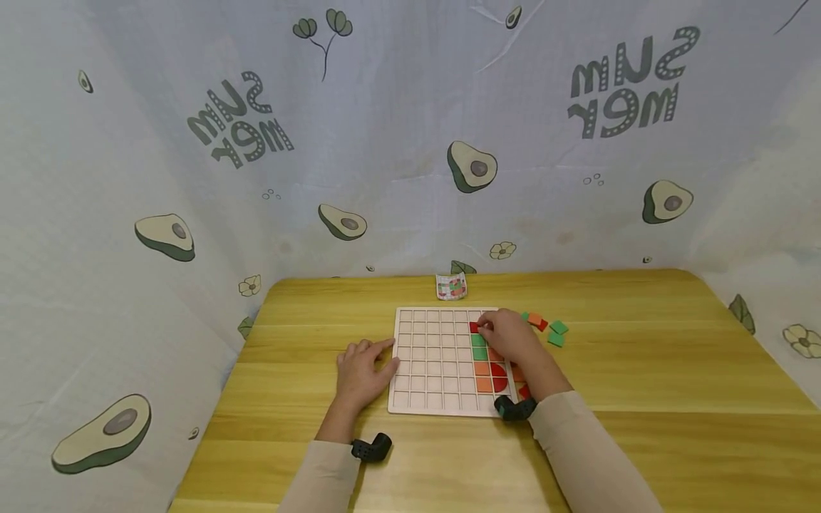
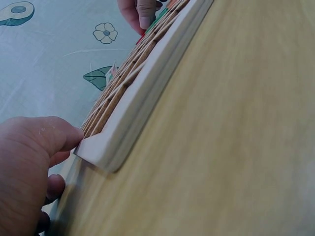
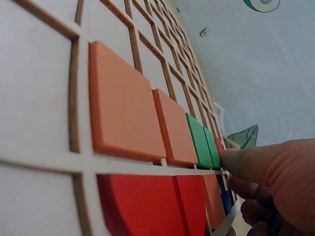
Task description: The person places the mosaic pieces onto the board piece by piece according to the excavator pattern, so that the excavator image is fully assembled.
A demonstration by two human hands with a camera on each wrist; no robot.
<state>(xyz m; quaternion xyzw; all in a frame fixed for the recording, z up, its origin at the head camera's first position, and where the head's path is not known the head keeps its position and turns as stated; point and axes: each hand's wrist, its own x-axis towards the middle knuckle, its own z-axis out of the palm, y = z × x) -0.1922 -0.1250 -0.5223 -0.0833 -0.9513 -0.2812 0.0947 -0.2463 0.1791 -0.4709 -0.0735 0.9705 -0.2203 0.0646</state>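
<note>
A pale wooden grid board (image 1: 432, 362) lies on the table. My right hand (image 1: 509, 335) is over its upper right part, thumb and fingers pinching a small red square tile (image 3: 219, 144) at its cell. Below that tile, green tiles (image 1: 479, 347) and orange tiles (image 1: 482, 376) fill cells in the same column. Rounded red tiles (image 1: 498, 377) sit in the column to the right. My left hand (image 1: 361, 372) rests at the board's left edge, thumb touching the rim and fingers relaxed. A blue piece (image 3: 226, 200) shows partly under my right hand in the right wrist view.
Loose green tiles (image 1: 559, 327) and an orange tile (image 1: 535, 319) lie right of the board, with more partly behind my right forearm. A small patterned card (image 1: 452, 286) stands behind the board. A printed curtain (image 1: 410, 142) hangs beyond the wooden table (image 1: 648, 356).
</note>
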